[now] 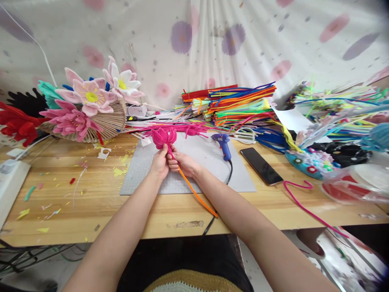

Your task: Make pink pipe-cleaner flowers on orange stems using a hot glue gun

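Both hands meet over the grey cutting mat (237,174) around a bright pink flower (164,138) made of pipe cleaners. My left hand (160,163) is closed, its fingers pinching the flower just below the petals. Lower down, my right hand (183,164) closes around the pink base, where an orange pipe cleaner (197,196) comes out as a stem and runs down toward my right forearm. Behind the hands on the mat lies a smaller pink pipe-cleaner piece (194,130). A blue glue gun (223,145) lies to the right of the hands.
A black phone (261,166) and a loose pink pipe cleaner (304,205) lie at right. Pipe-cleaner bundles (240,105) are stacked behind the mat. Finished flowers (91,97) stand at left, with coloured scraps (30,193) before them. Scissors (244,136) lie behind the phone.
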Tool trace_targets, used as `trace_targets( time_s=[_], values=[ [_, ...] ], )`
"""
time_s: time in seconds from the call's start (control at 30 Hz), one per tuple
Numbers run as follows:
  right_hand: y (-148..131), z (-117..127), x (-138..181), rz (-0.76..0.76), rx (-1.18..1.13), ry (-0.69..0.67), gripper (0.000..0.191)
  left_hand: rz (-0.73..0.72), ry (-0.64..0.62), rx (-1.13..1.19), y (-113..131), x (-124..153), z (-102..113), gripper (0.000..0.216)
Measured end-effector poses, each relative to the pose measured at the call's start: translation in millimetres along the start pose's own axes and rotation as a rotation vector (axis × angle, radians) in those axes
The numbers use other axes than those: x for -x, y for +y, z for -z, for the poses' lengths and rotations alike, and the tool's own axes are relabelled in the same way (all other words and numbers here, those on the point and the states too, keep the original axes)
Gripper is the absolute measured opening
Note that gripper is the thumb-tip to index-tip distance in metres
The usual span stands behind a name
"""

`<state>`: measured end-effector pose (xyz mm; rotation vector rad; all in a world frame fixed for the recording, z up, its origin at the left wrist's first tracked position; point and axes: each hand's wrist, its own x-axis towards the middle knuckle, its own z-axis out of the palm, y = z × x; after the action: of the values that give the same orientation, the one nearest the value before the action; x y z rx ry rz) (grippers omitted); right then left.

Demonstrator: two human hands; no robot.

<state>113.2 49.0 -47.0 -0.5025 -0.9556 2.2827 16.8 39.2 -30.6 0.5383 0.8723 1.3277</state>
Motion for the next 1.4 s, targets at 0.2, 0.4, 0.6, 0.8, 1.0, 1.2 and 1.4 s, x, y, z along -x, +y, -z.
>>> trace_targets(
  time_s=[0.2,0.4,0.6,0.8,1.0,1.2,1.4],
  values=[
    [1,-3,-1,0.007,0.019,0.035,0.022,-0.027,0.023,-0.011,-1,0,1,0.035],
    [-4,0,1,-0.011,0.044,0.17,0.029,-0.003,0.006,-0.051,1,-6,10,0.031],
    [-2,3,-1,0.06,0.105,0.189,0.017,0.033,-0.007,-0.041,3,-8,8,0.032],
    [1,3,-1,0.051,0.128,0.146,0.019,0.038,0.006,0.025,0,-9,8,0.025],
    [3,0,-1,0.079,0.198,0.139,0.023,-0.003,0.068,0.056,-1,-6,6,0.021],
    [2,-1,0,0.074,0.214,0.117,0.024,-0.029,0.076,0.049,-1,-9,7,0.018],
    [2,-1,0,0.076,0.24,0.108,0.024,-0.054,0.095,0.043,-1,-7,8,0.018]
  ],
)
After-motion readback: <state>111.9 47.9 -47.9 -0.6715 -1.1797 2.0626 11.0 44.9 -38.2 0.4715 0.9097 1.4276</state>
